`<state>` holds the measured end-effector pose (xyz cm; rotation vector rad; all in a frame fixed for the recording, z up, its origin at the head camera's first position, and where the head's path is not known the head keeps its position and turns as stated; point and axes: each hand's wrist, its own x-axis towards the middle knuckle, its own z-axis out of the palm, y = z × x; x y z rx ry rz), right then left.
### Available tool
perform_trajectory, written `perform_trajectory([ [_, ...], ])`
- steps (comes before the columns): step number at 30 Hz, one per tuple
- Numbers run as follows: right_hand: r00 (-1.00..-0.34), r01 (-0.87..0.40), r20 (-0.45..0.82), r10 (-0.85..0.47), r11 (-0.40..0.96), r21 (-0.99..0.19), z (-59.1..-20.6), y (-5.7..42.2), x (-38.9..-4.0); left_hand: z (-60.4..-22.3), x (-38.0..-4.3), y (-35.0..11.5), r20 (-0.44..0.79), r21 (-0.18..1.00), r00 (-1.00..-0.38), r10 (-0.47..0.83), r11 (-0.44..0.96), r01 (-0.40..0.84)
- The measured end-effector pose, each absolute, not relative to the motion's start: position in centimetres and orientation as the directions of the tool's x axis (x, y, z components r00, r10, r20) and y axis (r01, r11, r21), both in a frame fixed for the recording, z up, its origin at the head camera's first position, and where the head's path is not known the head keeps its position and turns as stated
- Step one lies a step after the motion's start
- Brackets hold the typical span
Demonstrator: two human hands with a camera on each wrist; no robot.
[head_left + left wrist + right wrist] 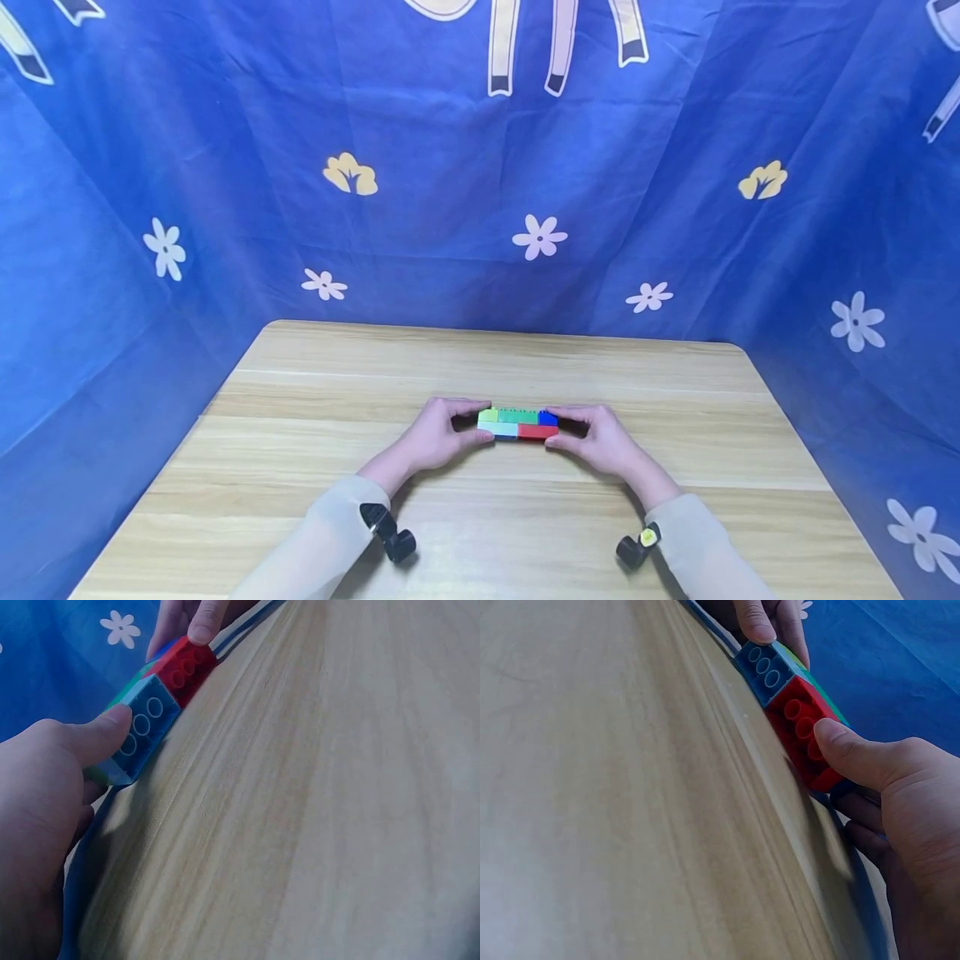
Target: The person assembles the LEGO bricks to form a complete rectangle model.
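Note:
Both hands hold one joined block of toy building bricks over the middle of the table. A light blue brick (142, 724) and a red brick (799, 724) lie end to end on the side facing me, their hollow undersides showing. Behind them run a green brick (517, 416), a yellow-green brick (489, 414) and a dark blue brick (548, 417). My left hand (437, 433) pinches the left end, thumb on the light blue brick. At the right end my right hand (602, 440) pinches, thumb on the red brick. The other fingers are partly hidden behind the bricks.
The wood-grained table (480, 517) has rounded far corners. A blue curtain (450, 208) with flowers and animal legs printed on it hangs behind and on both sides. Black wrist cameras (401, 546) are strapped over the light sleeves (322, 533).

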<state>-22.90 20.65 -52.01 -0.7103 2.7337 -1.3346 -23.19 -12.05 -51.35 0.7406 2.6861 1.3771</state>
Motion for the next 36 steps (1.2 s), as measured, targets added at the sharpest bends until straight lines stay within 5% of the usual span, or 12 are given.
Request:
perform_trajectory([
  [36, -0.908, -0.292, 0.093, -0.408, 0.459, -0.839, -52.60, 20.70, -23.25, -52.35, -23.62, -12.07, 0.118, 0.828, -0.911, 0.395, 0.468, 0.310],
])
